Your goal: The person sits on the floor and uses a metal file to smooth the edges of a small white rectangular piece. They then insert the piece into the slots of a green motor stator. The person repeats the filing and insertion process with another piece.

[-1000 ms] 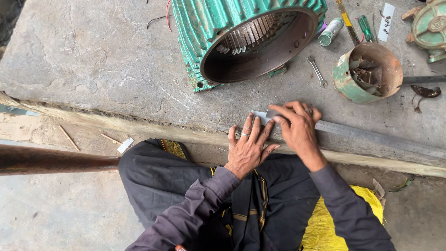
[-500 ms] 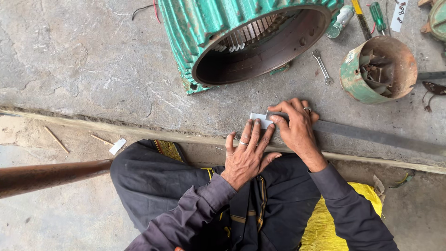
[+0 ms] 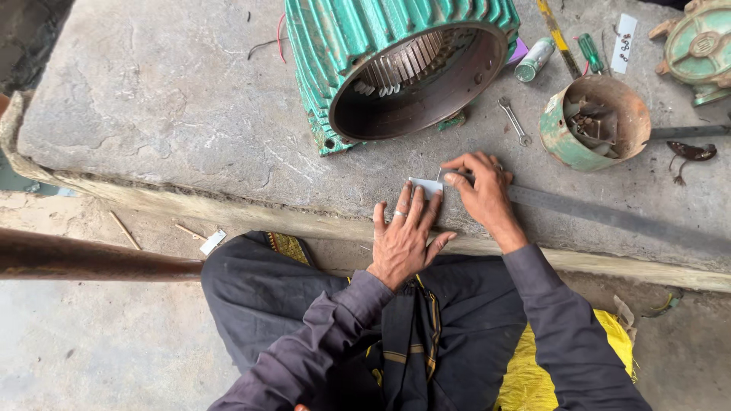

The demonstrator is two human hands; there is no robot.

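Rough grey stone makes up the bench (image 3: 152, 114) in front of me, its front edge crumbling toward my lap. Nearest, my left hand (image 3: 403, 240) lies flat with fingers spread, pinning a small pale paper slip (image 3: 425, 187) at the bench's near edge. Just at 1 o'clock from it, my right hand (image 3: 481, 186) pinches the slip's right end with curled fingertips against a long dark metal bar (image 3: 609, 221) that runs off toward 3 o'clock. Compared with a second ago, both hands sit a little further onto the bench, and the slip is pressed flatter along the bar. Further out, at 12 o'clock, lies the green ribbed motor housing (image 3: 396, 68), open end toward me; at 2 o'clock a rusty green tin (image 3: 594, 122) of scrap, with a small spanner (image 3: 514, 120) between them.
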